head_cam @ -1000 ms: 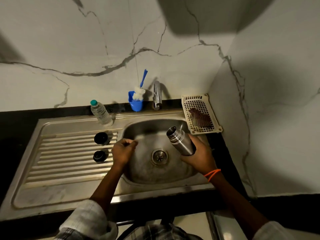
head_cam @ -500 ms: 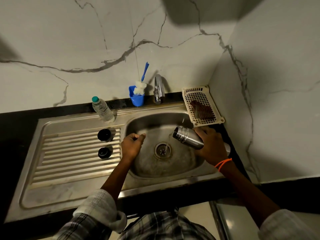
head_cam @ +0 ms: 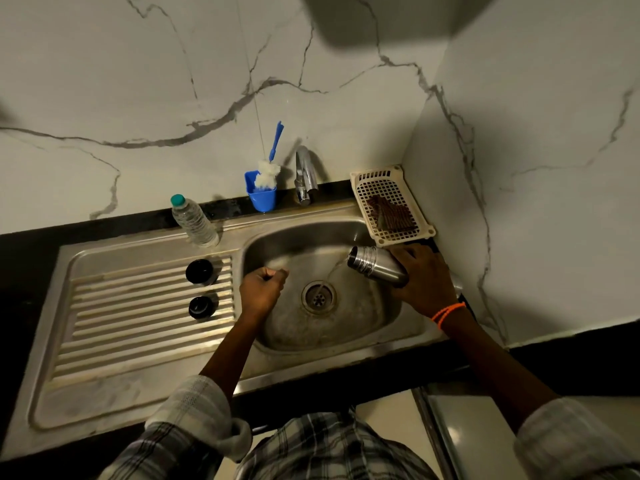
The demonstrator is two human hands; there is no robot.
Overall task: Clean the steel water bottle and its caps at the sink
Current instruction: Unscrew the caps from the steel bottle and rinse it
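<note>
My right hand (head_cam: 424,280) grips the steel water bottle (head_cam: 374,266) over the right side of the sink basin (head_cam: 298,237). The bottle lies nearly on its side with its open mouth pointing left, and a thin stream of water runs from it down to the drain (head_cam: 318,296). My left hand (head_cam: 261,289) hovers over the basin's left side with its fingers curled into a fist; nothing shows in it. Two black caps stand on the ribbed drainboard (head_cam: 138,327), one (head_cam: 200,270) farther back and one (head_cam: 201,306) nearer me.
A clear plastic bottle (head_cam: 194,221) with a green cap stands at the back of the drainboard. A blue cup with a white brush (head_cam: 263,187) and the tap (head_cam: 306,174) are behind the basin. A white perforated tray (head_cam: 391,204) holds a brown scrubber at the right corner.
My right hand has tipped the steel bottle from upright to nearly level, and water now pours out toward the drain. The left hand has stayed as a fist over the basin.
</note>
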